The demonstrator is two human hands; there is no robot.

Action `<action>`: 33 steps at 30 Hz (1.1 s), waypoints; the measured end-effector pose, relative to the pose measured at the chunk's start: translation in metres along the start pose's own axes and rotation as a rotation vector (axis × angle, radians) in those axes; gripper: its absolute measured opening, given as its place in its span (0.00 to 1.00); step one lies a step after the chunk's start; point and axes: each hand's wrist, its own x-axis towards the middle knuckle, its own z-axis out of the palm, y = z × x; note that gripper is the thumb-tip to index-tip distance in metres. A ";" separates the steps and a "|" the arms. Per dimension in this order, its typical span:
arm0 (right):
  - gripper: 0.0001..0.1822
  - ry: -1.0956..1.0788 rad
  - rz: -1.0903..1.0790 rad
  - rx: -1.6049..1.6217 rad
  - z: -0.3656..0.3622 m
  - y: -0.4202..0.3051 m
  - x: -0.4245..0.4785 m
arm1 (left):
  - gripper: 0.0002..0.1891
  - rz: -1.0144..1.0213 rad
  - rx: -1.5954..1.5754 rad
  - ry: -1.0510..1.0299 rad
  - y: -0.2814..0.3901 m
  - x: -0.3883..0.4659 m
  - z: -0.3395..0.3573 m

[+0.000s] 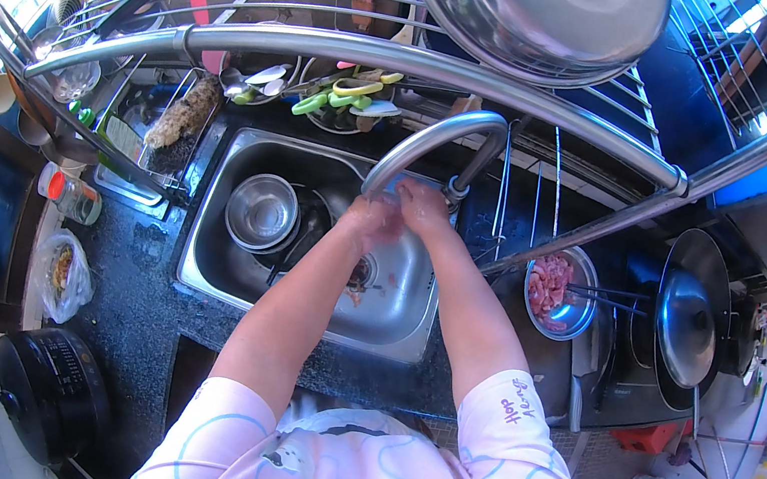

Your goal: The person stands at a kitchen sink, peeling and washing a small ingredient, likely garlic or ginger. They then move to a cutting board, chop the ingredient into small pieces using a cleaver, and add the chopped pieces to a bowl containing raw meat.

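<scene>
Both of my hands are under the spout of the curved metal faucet (439, 135), over a stainless steel sink (388, 328). My left hand (375, 221) is directly below the spout, blurred, with its fingers partly hidden. Close beside it and slightly farther back is my right hand (423, 206), fingers bent, near the faucet's base. Whether either holds anything does not show. In the sink's left half, nested metal bowls (262, 211) rest on a dark pan (313, 228). Small scraps (353, 297) lie around the drain.
A metal rack (384, 55) spans above the sink. To the right are a metal bowl of raw meat (549, 286) with chopsticks (610, 293), a cleaver (583, 357) and a lidded wok (688, 329). A glass jar (79, 200), plastic bag (63, 277) and electric cooker (50, 389) stand left.
</scene>
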 end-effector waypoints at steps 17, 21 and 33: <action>0.12 0.438 -0.285 0.220 0.006 -0.038 -0.027 | 0.06 -0.059 -0.032 0.051 0.011 -0.045 -0.010; 0.14 -0.304 0.206 1.185 -0.001 -0.101 -0.030 | 0.10 0.071 -0.350 0.038 -0.002 -0.051 -0.028; 0.10 0.215 -0.252 -0.097 -0.018 -0.048 -0.028 | 0.12 0.002 -0.485 0.102 -0.005 -0.049 -0.027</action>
